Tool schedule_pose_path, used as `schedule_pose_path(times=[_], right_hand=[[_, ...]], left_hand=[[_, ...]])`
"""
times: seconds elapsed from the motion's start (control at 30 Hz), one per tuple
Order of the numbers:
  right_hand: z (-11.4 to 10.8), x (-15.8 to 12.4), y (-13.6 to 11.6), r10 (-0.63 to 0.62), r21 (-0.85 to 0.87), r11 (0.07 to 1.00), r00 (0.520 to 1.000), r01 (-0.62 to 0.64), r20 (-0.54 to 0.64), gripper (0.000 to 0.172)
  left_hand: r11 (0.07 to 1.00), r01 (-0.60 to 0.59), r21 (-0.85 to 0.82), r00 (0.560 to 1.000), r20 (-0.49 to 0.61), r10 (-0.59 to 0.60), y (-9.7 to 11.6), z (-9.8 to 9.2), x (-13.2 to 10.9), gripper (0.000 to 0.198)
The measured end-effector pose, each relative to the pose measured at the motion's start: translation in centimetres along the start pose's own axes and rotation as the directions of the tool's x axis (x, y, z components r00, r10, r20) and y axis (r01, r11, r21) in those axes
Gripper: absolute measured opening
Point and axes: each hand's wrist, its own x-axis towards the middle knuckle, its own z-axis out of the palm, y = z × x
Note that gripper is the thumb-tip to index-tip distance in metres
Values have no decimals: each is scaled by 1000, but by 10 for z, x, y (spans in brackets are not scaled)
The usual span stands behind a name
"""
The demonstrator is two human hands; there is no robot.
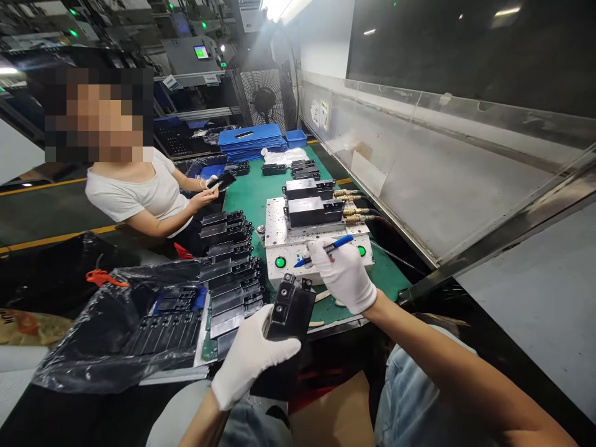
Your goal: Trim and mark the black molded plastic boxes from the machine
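Black power module [285, 310] grasped in left gloved hand [251, 357], blue marker pen [328, 249] pinched in right gloved hand [342, 276]
Held module just in front of the white fixture [279, 226]; two modules [310, 211] already seated on the fixture, further modules [228, 264] still lined up on the green mat [246, 198]

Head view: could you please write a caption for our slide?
Left hand holds a black module; right hand holds a blue pen over a white fixture.
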Motion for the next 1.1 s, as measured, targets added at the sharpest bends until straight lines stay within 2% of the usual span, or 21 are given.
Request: schedule_pose_path(times=[0.17,0.4,0.67,0.9,0.97,1.1], right_hand=[[-2,-5,-14,62,157,984,992,-79,113,32],[7,-14,-19,0,80,997,987,-13,164,27],[9,-20,-15,-84,9,996,987,84,137,25],[3,-23,-32,-30,124,992,986,9,167,28],[7,-26,-34,-31,122,993,981,8,191,30],[18,-32,-31,-102,58,994,981,93,168,29]], left_hand=[[999,15,28,1000,-24,-14,-1,0,2,33],[999,-24,27,999,-29,24,1,-1,1,38],[1000,12,0,999,-39,-12,4,0,-3,37],[997,3,-83,999,-37,-6,2,-2,-4,46],[999,2,-46,999,-53,-5,1,-2,-3,44],[999,-14,44,997,-74,17,-5,-5,0,41]])
